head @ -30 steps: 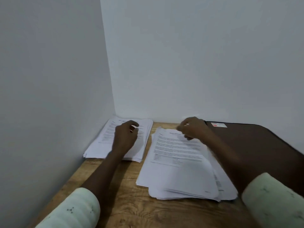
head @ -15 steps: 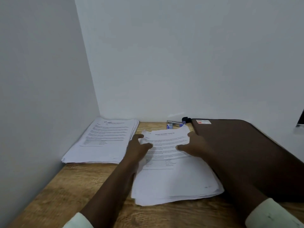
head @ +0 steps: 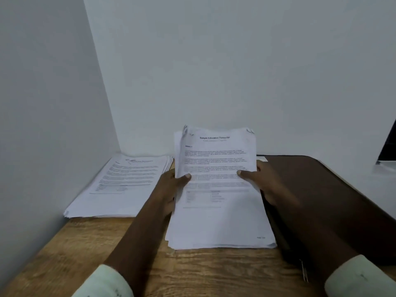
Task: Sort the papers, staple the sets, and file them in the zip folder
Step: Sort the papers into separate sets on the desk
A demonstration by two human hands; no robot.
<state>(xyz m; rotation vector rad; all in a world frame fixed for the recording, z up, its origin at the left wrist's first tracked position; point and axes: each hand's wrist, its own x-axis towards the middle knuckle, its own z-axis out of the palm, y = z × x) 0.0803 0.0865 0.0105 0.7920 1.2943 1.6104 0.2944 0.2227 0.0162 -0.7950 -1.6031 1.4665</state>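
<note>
Both our left hand [head: 168,190] and right hand [head: 267,186] pinch the stack [head: 216,166], tilted up on the tabletop [head: 85,254]; we fear loose sheets could slide out, mixing sets

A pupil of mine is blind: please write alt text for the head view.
Left hand and right hand grip a tilted-up stack of papers on a wooden table, between a flat paper pile and a brown zip folder.

A wooden table [head: 70,251] stands in a corner between pale walls [head: 235,61], a dark object [head: 389,143] at far right.
</note>
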